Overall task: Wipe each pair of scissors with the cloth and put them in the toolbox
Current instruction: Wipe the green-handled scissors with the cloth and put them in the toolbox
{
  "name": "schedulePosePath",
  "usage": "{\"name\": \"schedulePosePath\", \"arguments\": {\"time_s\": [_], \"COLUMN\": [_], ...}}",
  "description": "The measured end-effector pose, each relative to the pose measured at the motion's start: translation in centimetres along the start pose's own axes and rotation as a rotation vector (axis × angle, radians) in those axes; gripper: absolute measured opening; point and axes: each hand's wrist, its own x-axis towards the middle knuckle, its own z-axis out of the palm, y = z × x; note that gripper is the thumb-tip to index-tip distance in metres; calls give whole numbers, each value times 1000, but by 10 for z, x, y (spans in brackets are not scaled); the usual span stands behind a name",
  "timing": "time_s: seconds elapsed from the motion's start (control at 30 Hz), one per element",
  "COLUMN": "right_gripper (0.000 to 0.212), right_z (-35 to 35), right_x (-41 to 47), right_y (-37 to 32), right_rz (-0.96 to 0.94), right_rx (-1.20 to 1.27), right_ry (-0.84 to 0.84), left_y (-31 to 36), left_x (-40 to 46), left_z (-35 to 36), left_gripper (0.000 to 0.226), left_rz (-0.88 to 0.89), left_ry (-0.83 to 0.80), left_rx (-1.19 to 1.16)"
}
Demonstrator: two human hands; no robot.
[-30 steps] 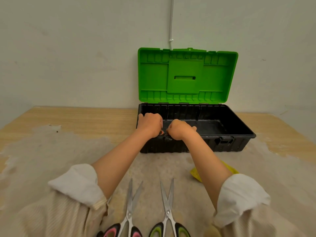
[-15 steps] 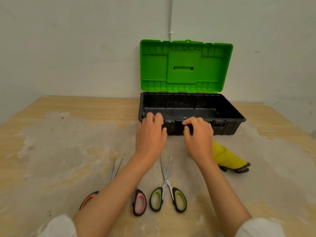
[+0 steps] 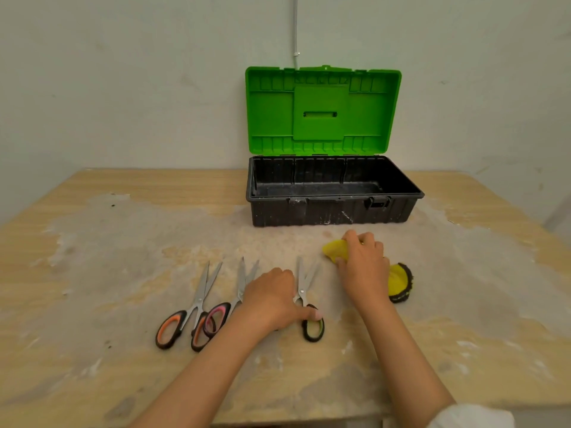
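Observation:
Three pairs of scissors lie side by side on the table, blades pointing away from me. The orange-handled scissors [image 3: 185,310] are on the left and the pink-handled scissors [image 3: 239,285] in the middle, their handles overlapping. My left hand [image 3: 272,299] covers one loop of the green-handled scissors [image 3: 304,288], with its thumb on the other loop. My right hand [image 3: 364,267] grips the yellow cloth [image 3: 398,282], which has a dark edge. The toolbox [image 3: 333,211] stands behind them, its green lid [image 3: 321,112] upright and its black base holding no scissors.
The wooden table [image 3: 123,242] has a worn, pale patch across its middle. The toolbox stands against the back wall [image 3: 123,88], where a thin white cable [image 3: 296,32] runs down. The table's front edge is close to me.
Both hands have left the toolbox's front edge and come back toward me. The left one now rests on the green-handled scissors and the right one holds the cloth.

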Motion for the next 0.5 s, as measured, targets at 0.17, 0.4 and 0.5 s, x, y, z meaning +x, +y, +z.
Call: {"name": "schedulePosePath", "arguments": {"time_s": [0.17, 0.4, 0.5], "right_gripper": [18, 22, 22], "right_z": [-2, -36, -52], "right_x": [-11, -29, -27], "right_y": [-1, -21, -33], "right_rz": [-39, -31, -86], "right_rx": [286, 887, 968], "right_ry": [134, 260, 308], "left_y": [-6, -14, -15], "left_x": [-4, -10, -12], "left_z": [7, -20, -41], "left_gripper": [41, 18, 3], "left_rz": [101, 302, 393], "left_ry": [22, 365, 449], "left_rx": [-281, -856, -951]}}
